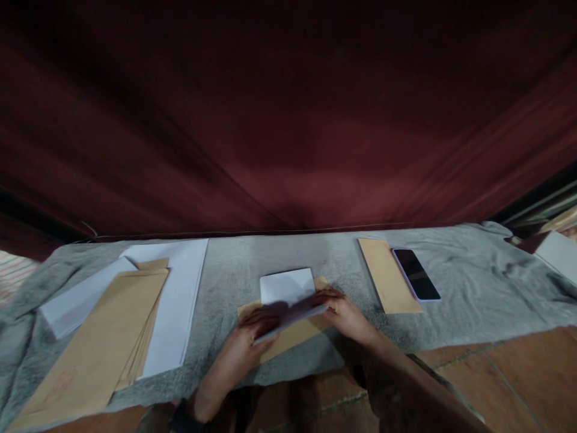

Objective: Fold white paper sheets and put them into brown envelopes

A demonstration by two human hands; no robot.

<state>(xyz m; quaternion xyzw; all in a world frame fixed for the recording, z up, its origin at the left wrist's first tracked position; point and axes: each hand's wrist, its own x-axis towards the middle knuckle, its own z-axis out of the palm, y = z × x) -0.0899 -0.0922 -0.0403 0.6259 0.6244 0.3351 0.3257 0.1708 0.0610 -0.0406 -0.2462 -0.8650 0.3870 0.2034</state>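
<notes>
A folded white sheet of paper (pixel 288 288) lies over a brown envelope (pixel 293 337) in the middle of the grey cloth (pixel 234 264). My left hand (pixel 246 343) grips the sheet's near left edge, fingers curled around it. My right hand (pixel 345 313) pinches the sheet's right edge, fingers closed on the paper. Both hands hold the sheet just above the envelope.
A stack of brown envelopes (pixel 103 337) lies at the left over white sheets (pixel 180 288), with a white envelope (pixel 81 300) beside it. A single brown envelope (pixel 387 273) and a dark phone (pixel 415 273) lie at the right. A red curtain (pixel 288 120) hangs behind. Tiled floor (pixel 518 379) shows in front.
</notes>
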